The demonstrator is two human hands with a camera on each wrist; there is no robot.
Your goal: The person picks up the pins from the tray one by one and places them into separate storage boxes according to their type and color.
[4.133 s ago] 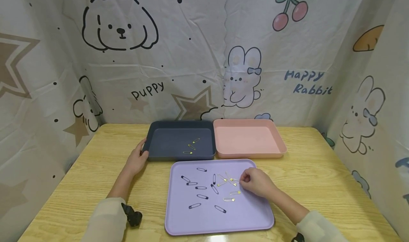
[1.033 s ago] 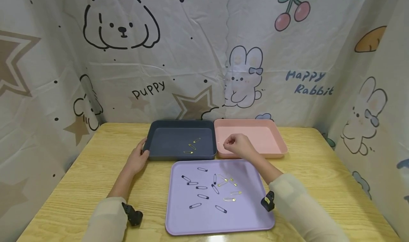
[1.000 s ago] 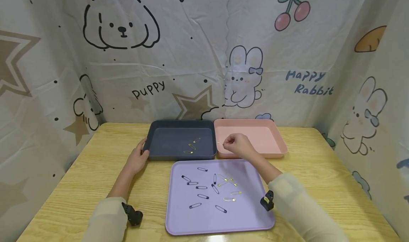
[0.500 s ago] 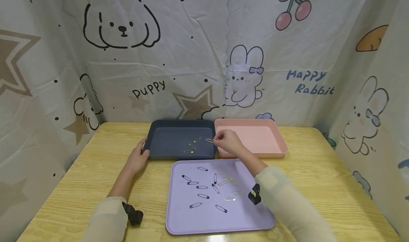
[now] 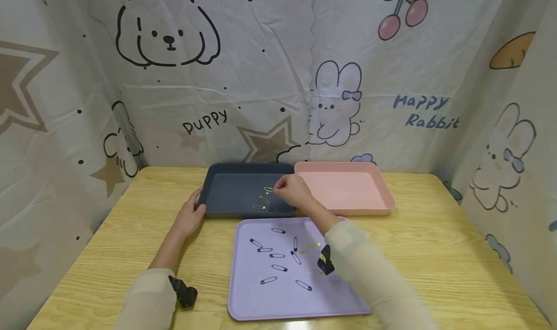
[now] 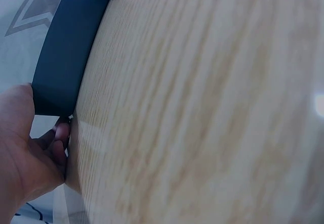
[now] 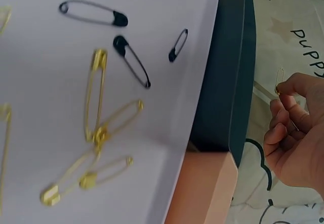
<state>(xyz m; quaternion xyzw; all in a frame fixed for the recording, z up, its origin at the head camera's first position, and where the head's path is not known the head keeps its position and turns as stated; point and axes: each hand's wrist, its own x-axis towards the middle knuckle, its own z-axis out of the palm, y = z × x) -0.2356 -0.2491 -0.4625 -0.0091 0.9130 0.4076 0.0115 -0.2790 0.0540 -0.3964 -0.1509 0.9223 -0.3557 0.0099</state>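
Observation:
In the head view my right hand [image 5: 294, 191] pinches a gold safety pin [image 5: 268, 189] over the right part of the dark blue tray [image 5: 230, 189]. The right wrist view shows that safety pin [image 7: 279, 81] sticking out from the thumb and fingertip. Lower in the same tray lie gold pins, one of them a safety pin [image 5: 258, 207]. My left hand [image 5: 189, 217] holds the tray's front left corner, thumb at its front wall [image 6: 63, 57] and fingers curled beside it. Black safety pins [image 5: 279, 268] and gold safety pins [image 7: 96, 97] lie on the lilac tray [image 5: 256, 308]; my right sleeve hides part of it.
A pink tray [image 5: 348, 187] stands against the dark tray's right side. The lilac tray lies in front of both on the wooden table [image 5: 444, 252]. A printed curtain [image 5: 261, 78] hangs behind and at both sides. Small black cameras [image 5: 184, 293] sit on the wrists.
My right hand has picked a gold safety pin from the lilac tray and carried it left, past the pink tray, over the dark tray. My left hand has stayed at the corner.

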